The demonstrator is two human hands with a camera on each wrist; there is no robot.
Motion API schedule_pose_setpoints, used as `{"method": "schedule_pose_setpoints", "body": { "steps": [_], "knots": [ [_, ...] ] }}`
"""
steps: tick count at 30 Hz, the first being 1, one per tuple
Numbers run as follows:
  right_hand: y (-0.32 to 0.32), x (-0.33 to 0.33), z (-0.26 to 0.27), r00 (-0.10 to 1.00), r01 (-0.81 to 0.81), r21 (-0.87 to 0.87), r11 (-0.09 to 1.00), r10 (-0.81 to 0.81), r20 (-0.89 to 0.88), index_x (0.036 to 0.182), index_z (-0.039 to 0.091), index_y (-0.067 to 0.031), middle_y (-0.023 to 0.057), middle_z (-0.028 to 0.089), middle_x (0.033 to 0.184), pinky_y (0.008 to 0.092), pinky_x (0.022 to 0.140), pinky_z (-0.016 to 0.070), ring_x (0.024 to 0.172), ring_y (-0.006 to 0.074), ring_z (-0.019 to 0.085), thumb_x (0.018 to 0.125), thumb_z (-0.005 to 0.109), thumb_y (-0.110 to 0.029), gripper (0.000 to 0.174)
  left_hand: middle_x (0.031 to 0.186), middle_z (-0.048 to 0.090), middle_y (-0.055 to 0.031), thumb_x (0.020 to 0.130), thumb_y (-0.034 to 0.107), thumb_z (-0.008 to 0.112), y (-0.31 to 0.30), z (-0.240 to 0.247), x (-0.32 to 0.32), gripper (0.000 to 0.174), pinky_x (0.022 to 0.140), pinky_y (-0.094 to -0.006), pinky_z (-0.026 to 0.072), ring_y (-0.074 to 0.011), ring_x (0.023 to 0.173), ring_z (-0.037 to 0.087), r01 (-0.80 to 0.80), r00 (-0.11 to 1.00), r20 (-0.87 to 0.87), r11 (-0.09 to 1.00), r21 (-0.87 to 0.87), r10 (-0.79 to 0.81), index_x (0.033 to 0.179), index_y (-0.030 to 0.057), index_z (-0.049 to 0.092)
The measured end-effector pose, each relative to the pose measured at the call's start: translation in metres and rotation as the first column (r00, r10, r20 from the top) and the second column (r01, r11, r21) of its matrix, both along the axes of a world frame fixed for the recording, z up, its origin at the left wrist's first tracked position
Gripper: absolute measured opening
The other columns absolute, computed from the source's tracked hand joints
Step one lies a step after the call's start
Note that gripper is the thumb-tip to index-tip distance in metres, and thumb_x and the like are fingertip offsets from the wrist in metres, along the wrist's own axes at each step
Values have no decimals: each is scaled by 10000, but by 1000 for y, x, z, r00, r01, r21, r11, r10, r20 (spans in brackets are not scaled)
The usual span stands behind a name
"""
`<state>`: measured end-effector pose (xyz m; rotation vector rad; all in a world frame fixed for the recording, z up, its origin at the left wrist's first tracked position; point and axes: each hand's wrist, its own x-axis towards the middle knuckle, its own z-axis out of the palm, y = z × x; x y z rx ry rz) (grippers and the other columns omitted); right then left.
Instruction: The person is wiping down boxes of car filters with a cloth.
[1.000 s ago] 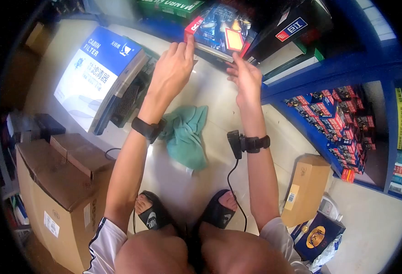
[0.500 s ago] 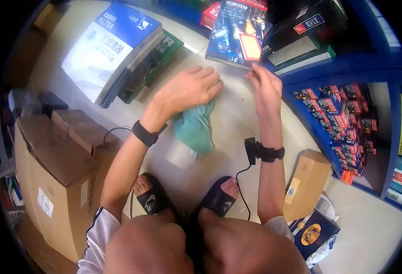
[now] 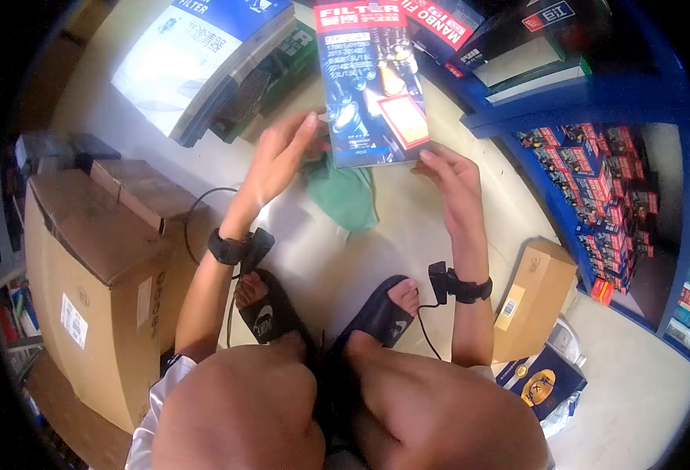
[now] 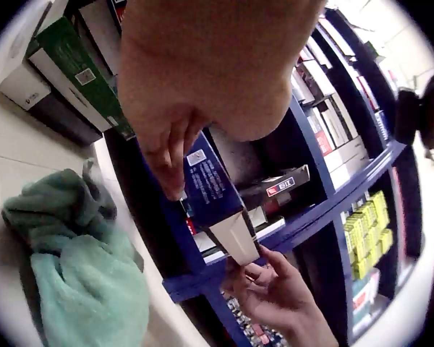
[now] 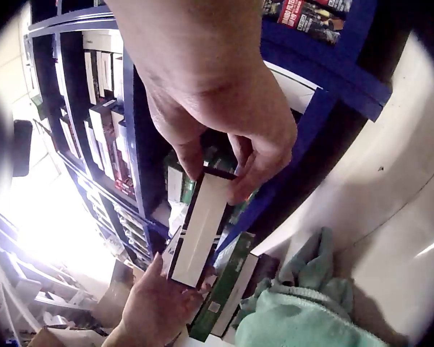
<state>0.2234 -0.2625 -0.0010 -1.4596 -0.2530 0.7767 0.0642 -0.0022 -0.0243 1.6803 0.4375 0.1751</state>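
A blue box with a red "FILTER" band [image 3: 372,94] is held up off the floor. My right hand [image 3: 458,184] pinches its lower right corner between thumb and fingers; the right wrist view shows this grip on the narrow pale side [image 5: 202,228]. Near the box's left edge is my left hand [image 3: 282,160], its fingers extended; whether they touch the box is unclear. In the left wrist view those fingers lie along the blue face [image 4: 210,181]. A crumpled green cloth [image 3: 341,196] lies on the floor below the box.
Boxes with a "CABIN FILTER" carton [image 3: 192,59] on top stand at upper left. A blue shelf [image 3: 490,121] with boxes is at upper right. Large cardboard boxes [image 3: 86,313] are on the left, a smaller one [image 3: 537,301] on the right.
The blue box has come off the shelf area toward the body, now face up and in fuller view. My left hand left the box, moved back over the cloth, then rose to the box's left side.
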Motion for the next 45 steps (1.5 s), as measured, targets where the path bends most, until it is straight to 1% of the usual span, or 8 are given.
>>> {"method": "schedule_pose_setpoints", "body": {
  "steps": [6, 8, 19, 24, 27, 37, 39, 45],
  "knots": [
    [1, -17, -10, 997, -42, 67, 997, 46, -61, 1304, 738, 53, 69, 787, 1155, 308, 908, 583, 981, 121, 709, 1023, 731, -103, 322, 1329, 705, -184, 1058, 295, 735, -13, 2, -3, 692, 962, -347, 569, -193, 1133, 693, -105, 987, 96, 973, -204, 127, 1547, -112, 461],
    [6, -22, -12, 997, -58, 77, 995, 62, -46, 1313, 734, 54, 69, 785, 1160, 303, 896, 577, 980, 116, 702, 1021, 741, -113, 337, 1380, 668, -157, 998, 248, 818, -14, 5, -3, 798, 1072, -393, 537, -216, 1241, 657, 78, 994, 92, 959, -273, -55, 1606, -67, 408],
    [1, -19, -20, 969, -247, -82, 966, 248, 0, 1289, 765, 4, 23, 784, 1072, 284, 819, 528, 937, 84, 656, 964, 833, -222, 401, 1321, 723, -148, 1003, 260, 811, -14, 3, -13, 745, 1024, -408, 609, -205, 1175, 717, -29, 998, 35, 903, -428, 49, 1562, -50, 428],
    [2, -15, -18, 694, -363, -568, 738, 621, 363, 1323, 729, 9, 201, 721, 1301, 440, 1029, 540, 1169, 318, 685, 814, 919, -378, 667, 1385, 695, -144, 1020, 276, 788, -12, 0, -19, 725, 1037, -413, 606, -216, 1209, 703, -10, 991, 114, 901, -434, 66, 1575, -31, 437],
    [10, -34, -51, 408, -168, -526, 834, 544, 733, 1370, 699, -14, 272, 555, 1522, 531, 1176, 436, 1405, 447, 517, 780, 916, -363, 718, 1371, 694, -178, 1023, 202, 778, -7, -1, -20, 743, 1014, -395, 609, -241, 1221, 704, -20, 989, 121, 874, -485, 89, 1584, -82, 383],
    [45, -35, -68, 216, -74, -674, 735, 672, 708, 1519, 602, -143, 262, 501, 1570, 552, 1263, 306, 1487, 463, 406, 745, 925, -393, 875, 1353, 711, -160, 1026, 217, 773, -2, -7, -26, 736, 1026, -385, 600, -214, 1244, 683, -69, 991, 69, 882, -466, 115, 1594, -68, 403],
    [52, -36, -70, 212, -191, -799, 570, 819, 533, 1527, 596, -172, 244, 569, 1527, 537, 1229, 372, 1460, 448, 469, 762, 909, -366, 849, 1356, 710, -158, 1030, 220, 767, 0, -11, -26, 726, 1025, -380, 601, -213, 1238, 684, -82, 989, 67, 875, -477, 130, 1594, -62, 407],
    [59, -37, -79, 199, -182, -696, 695, 719, 666, 1455, 661, -164, 217, 644, 1463, 529, 1124, 496, 1306, 455, 625, 780, 826, -201, 695, 1399, 669, -179, 1049, 191, 735, 2, -11, -22, 748, 1084, -489, 609, -261, 1245, 701, -52, 995, 48, 834, -550, 93, 1616, -80, 329]
  ]
}}
